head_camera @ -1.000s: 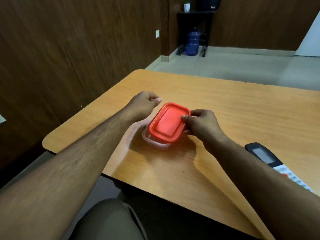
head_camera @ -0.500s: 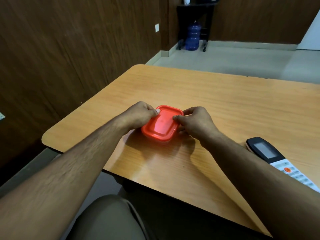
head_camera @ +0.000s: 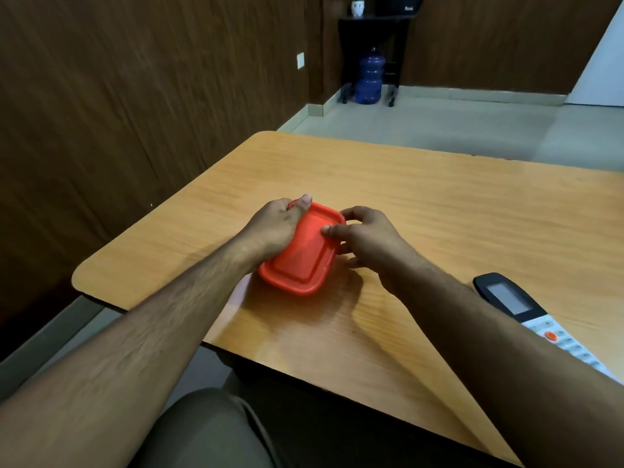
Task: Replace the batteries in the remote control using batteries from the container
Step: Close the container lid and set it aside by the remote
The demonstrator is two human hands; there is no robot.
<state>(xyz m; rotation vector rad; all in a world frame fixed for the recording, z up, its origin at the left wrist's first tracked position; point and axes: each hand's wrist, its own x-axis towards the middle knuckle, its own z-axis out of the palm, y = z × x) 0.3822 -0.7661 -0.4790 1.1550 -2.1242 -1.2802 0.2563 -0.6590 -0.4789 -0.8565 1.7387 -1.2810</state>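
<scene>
Early going here: both hands clamp the red-lidded container [head_camera: 302, 255] on the tabletop [head_camera: 439, 214], left hand [head_camera: 275, 222] gripping its far-left corner, right hand [head_camera: 363, 236] pinching the lid's right edge, lid on, remote control [head_camera: 520, 304] lying untouched well right of it.

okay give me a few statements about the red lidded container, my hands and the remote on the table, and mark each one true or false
1. The red lid is on the container. True.
2. The remote control lies left of the container. False: it lies to the right, beside the right forearm.
3. Both hands touch the container. True: the left hand wraps its left side and the right hand pinches the lid's right edge.
4. The remote lies face down. False: its screen and buttons face up.
5. Loose batteries lie on the table. False: none show.
</scene>
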